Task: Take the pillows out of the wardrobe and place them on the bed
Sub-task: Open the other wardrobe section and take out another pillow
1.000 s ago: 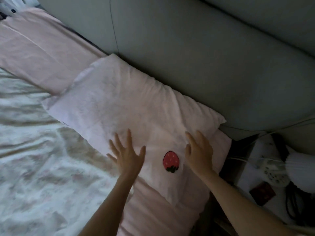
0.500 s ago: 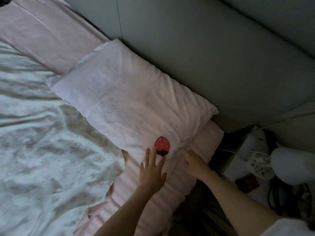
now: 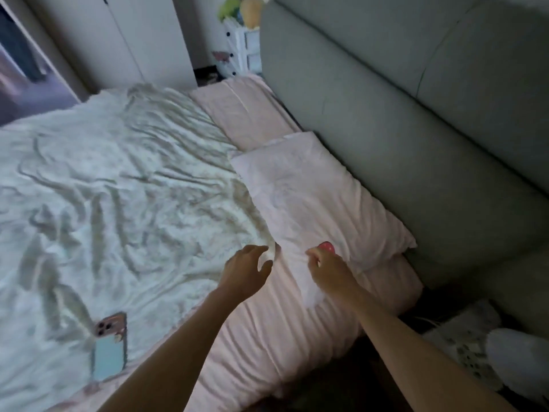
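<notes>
Your pink pillow (image 3: 315, 197) lies on the bed (image 3: 118, 188) at the right, its long far side against the grey padded headboard (image 3: 416, 129), with its near end resting on the pink sheet (image 3: 282, 328). A red strawberry patch (image 3: 326, 247) shows near that end, partly hidden behind your right hand (image 3: 328, 270).

Your left hand (image 3: 245, 270) hovers just off the pillow's left edge, fingers loosely curved and holding nothing. Your right hand sits over the near end of the pillow with its fingers bent; I cannot tell whether it pinches the fabric or simply rests there (the blur hides the fingertips). The two hands are apart, a strip of pillow between them.

I judge this pillow placed. The task says pillows, and no second one shows here, so another wardrobe trip may be needed.

What could go wrong:
- If your right hand has hold of the cover, pulling it away could drag the pillow toward the near right corner, where the mattress drops to the bedside table (image 3: 463, 337).
- The phone (image 3: 110, 349) lies close to the near edge of the white quilt (image 3: 104, 203); tugging the bedding, or dropping another pillow there, could slide it off.
</notes>
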Available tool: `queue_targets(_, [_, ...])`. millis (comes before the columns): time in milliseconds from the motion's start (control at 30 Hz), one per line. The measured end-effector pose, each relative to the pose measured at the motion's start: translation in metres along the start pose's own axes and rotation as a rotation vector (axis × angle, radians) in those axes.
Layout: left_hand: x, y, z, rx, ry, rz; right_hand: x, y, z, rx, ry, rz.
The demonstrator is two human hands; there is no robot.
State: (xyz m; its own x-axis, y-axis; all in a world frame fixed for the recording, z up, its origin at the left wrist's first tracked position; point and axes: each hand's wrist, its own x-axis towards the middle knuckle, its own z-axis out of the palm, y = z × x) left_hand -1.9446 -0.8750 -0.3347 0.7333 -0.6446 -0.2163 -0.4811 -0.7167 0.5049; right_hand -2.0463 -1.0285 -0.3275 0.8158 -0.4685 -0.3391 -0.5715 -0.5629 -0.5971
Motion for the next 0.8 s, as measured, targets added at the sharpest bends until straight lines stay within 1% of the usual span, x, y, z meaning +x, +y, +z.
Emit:
queue_targets(100, [-0.046,-0.023,-0.057,-0.015,0.122,-0.076,-0.021,-0.062,0.002,-0.049,-0.001,-0.147])
queue_targets(167, [-0.072,-0.038,-0.090,-0.025,0.202,-0.115,-0.032,-0.100,0.005,-0.010,-0.023,-0.220])
queue_targets(300, [-0.145,-0.082,-0.162,-0.018,0.394,-0.222,-0.063,-0.191,0.029,-0.019,-0.061,-0.428])
queue_targets(400, [-0.201,-0.117,-0.208,0.002,0.507,-0.292,-0.088,-0.252,0.054,-0.045,-0.111,-0.547])
queue_targets(433, [-0.231,-0.138,-0.228,0.014,0.556,-0.328,-0.100,-0.285,0.073,-0.052,-0.129,-0.606])
queue_targets(500, [-0.265,-0.163,-0.255,0.033,0.610,-0.369,-0.117,-0.325,0.092,-0.056,-0.135,-0.663])
queue_targets(600, [-0.339,-0.219,-0.300,0.076,0.718,-0.445,-0.160,-0.407,0.145,-0.047,-0.185,-0.777])
queue_targets(800, [-0.482,-0.331,-0.379,0.145,0.853,-0.579,-0.255,-0.556,0.260,0.023,-0.207,-0.936])
